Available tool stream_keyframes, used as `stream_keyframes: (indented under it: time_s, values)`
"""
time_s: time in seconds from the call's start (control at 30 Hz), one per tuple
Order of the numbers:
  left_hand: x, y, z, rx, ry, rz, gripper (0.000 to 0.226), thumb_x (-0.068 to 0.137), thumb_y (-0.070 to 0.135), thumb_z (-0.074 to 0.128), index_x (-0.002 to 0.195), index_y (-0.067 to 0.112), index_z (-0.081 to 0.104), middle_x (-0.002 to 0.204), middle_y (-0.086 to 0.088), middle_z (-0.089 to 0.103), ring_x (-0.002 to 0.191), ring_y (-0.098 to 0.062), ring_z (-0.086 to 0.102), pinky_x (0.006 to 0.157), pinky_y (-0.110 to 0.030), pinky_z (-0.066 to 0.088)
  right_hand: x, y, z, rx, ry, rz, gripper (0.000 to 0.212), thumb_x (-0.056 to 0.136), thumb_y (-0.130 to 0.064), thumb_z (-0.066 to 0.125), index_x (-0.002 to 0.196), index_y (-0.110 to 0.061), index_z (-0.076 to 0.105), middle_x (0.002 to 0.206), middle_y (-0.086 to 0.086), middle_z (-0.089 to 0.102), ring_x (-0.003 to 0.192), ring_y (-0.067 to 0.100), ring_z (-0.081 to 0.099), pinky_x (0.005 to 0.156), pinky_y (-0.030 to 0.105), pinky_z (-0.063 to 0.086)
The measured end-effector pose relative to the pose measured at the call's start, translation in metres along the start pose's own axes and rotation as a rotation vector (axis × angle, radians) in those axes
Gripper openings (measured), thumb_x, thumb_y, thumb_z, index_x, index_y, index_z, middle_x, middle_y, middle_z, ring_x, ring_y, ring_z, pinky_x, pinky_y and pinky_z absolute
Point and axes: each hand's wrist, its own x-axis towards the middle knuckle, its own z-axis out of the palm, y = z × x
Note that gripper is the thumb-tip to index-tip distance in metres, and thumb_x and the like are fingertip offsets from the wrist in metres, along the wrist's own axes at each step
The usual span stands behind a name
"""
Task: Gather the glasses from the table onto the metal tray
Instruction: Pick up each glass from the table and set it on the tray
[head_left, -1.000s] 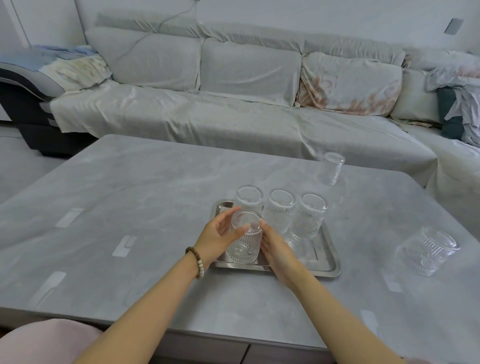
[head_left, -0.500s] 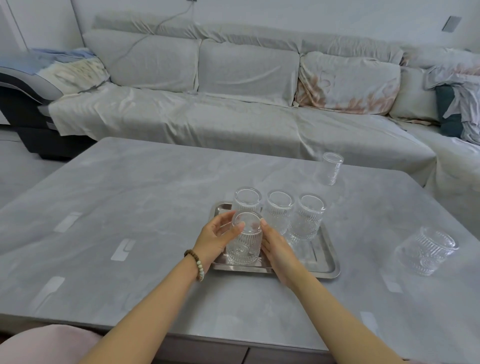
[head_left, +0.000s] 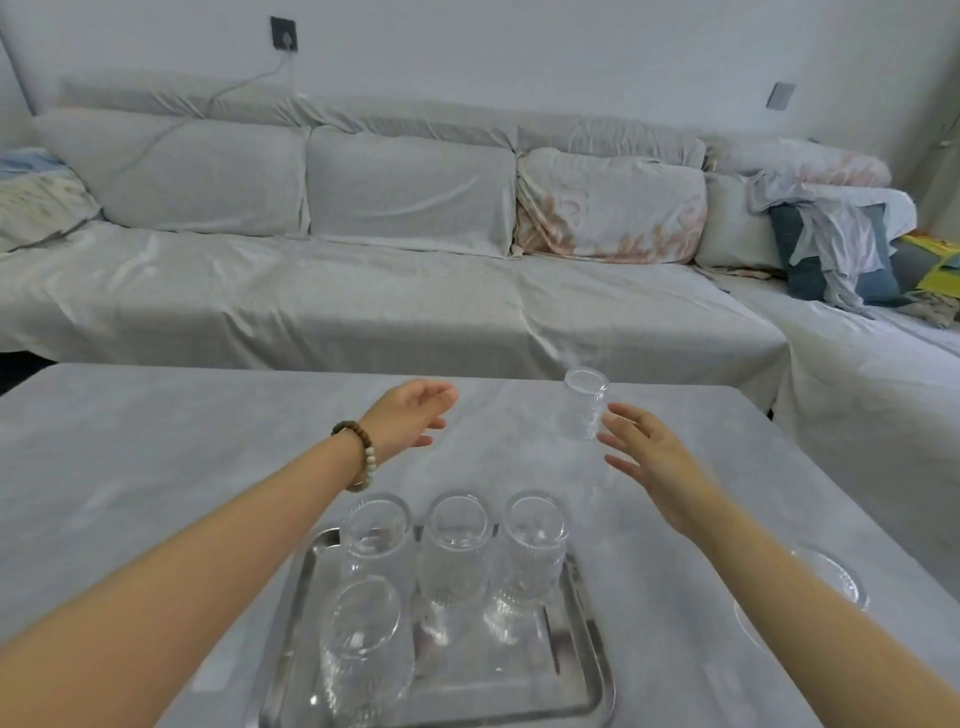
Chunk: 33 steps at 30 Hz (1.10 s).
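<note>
A metal tray (head_left: 587, 670) lies on the grey table near me with several ribbed clear glasses on it: three in a back row (head_left: 457, 551) and one at the front left (head_left: 363, 649). A small clear glass (head_left: 583, 405) stands upright near the table's far edge. My right hand (head_left: 649, 462) is open just right of it, fingertips almost touching it. My left hand (head_left: 410, 421) is open and empty, stretched forward left of that glass. Another glass (head_left: 831, 577) lies on its side at the right, partly hidden behind my right forearm.
The grey table (head_left: 156, 467) ends at a long covered sofa (head_left: 363, 291) beyond its far edge. Cushions and crumpled clothes (head_left: 841, 244) are piled at the sofa's right corner.
Both hands have let go of the front-left glass on the tray and reached forward toward the far small glass. The camera has moved forward and tilted up.
</note>
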Motion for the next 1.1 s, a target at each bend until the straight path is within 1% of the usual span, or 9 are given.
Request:
stream_keyframes:
  time_s: [0.17, 0.33, 0.4, 0.5, 0.7, 0.8, 0.9, 1.0, 1.1]
  values:
    - [0.097, 0.000, 0.065, 0.092, -0.114, -0.056, 0.025, 0.088, 0.038, 0.056, 0.109, 0.025, 0.055, 0.105, 0.008, 0.058, 0.090, -0.009, 0.059, 0.071, -0.022, 0.049, 0.081, 0.025, -0.036, -0.060, 0.087, 0.063, 0.062, 0.088, -0.031, 0.067, 0.142, -0.017, 0.039, 0.148, 0.006, 0.042, 0.130, 0.023, 0.048, 0.108, 0.042, 0.041]
    - [0.166, -0.019, 0.123, 0.119, -0.217, -0.192, 0.036, 0.089, 0.048, 0.048, 0.121, 0.031, 0.047, 0.126, 0.004, 0.048, 0.098, -0.018, 0.056, 0.084, -0.031, 0.046, 0.143, 0.061, -0.037, 0.016, 0.051, 0.137, 0.076, 0.084, -0.043, 0.067, 0.147, -0.021, 0.032, 0.152, 0.003, 0.039, 0.135, 0.020, 0.042, 0.110, 0.039, 0.035]
    - [0.184, -0.029, 0.142, 0.130, -0.245, -0.231, 0.054, 0.088, 0.053, 0.043, 0.137, 0.030, 0.035, 0.134, 0.004, 0.042, 0.104, -0.020, 0.054, 0.087, -0.031, 0.044, 0.161, 0.077, -0.034, 0.015, 0.052, 0.117, 0.081, 0.080, -0.044, 0.072, 0.147, -0.022, 0.033, 0.152, 0.001, 0.041, 0.135, 0.019, 0.044, 0.112, 0.041, 0.035]
    - [0.204, -0.038, 0.158, 0.125, -0.206, -0.186, 0.060, 0.087, 0.053, 0.046, 0.141, 0.029, 0.033, 0.141, 0.001, 0.043, 0.110, -0.022, 0.051, 0.085, -0.031, 0.044, 0.178, 0.098, -0.027, 0.108, 0.046, 0.070, 0.076, 0.078, -0.040, 0.075, 0.143, -0.019, 0.042, 0.144, 0.004, 0.053, 0.128, 0.020, 0.054, 0.110, 0.046, 0.041]
    - [0.211, -0.050, 0.167, 0.079, -0.293, -0.088, 0.048, 0.086, 0.062, 0.037, 0.125, 0.036, 0.046, 0.134, 0.004, 0.051, 0.115, -0.020, 0.051, 0.106, -0.041, 0.039, 0.185, 0.122, -0.016, 0.153, 0.134, -0.035, 0.056, 0.081, -0.034, 0.074, 0.132, -0.023, 0.056, 0.125, -0.003, 0.068, 0.107, 0.003, 0.067, 0.085, 0.019, 0.054]
    - [0.200, -0.047, 0.168, 0.046, -0.252, -0.059, 0.050, 0.085, 0.062, 0.037, 0.127, 0.035, 0.044, 0.138, 0.002, 0.049, 0.116, -0.019, 0.051, 0.103, -0.038, 0.040, 0.179, 0.113, -0.014, 0.190, 0.167, -0.036, 0.051, 0.079, -0.030, 0.077, 0.126, -0.026, 0.058, 0.123, -0.002, 0.069, 0.095, -0.006, 0.068, 0.070, 0.009, 0.053]
    - [0.180, -0.028, 0.163, -0.019, -0.253, -0.067, 0.045, 0.083, 0.065, 0.037, 0.121, 0.041, 0.043, 0.126, 0.009, 0.047, 0.104, -0.015, 0.047, 0.088, -0.036, 0.043, 0.163, 0.091, -0.015, 0.167, 0.164, -0.066, 0.046, 0.077, -0.032, 0.077, 0.120, -0.030, 0.062, 0.125, 0.000, 0.068, 0.105, 0.004, 0.068, 0.084, 0.021, 0.056]
    - [0.153, 0.003, 0.151, -0.087, -0.246, -0.086, 0.060, 0.079, 0.069, 0.040, 0.131, 0.038, 0.040, 0.122, 0.011, 0.041, 0.109, -0.020, 0.044, 0.094, -0.041, 0.044, 0.140, 0.053, -0.015, 0.104, 0.172, -0.103, 0.060, 0.076, -0.041, 0.076, 0.131, -0.026, 0.057, 0.129, 0.004, 0.064, 0.117, 0.018, 0.062, 0.100, 0.040, 0.050]
    - [0.117, 0.037, 0.133, -0.129, -0.241, -0.022, 0.059, 0.080, 0.068, 0.041, 0.128, 0.034, 0.046, 0.123, 0.007, 0.051, 0.108, -0.021, 0.056, 0.098, -0.043, 0.047, 0.111, 0.005, -0.014, 0.030, 0.153, -0.183, 0.061, 0.076, -0.045, 0.075, 0.131, -0.027, 0.056, 0.128, 0.004, 0.062, 0.116, 0.021, 0.061, 0.097, 0.042, 0.051]
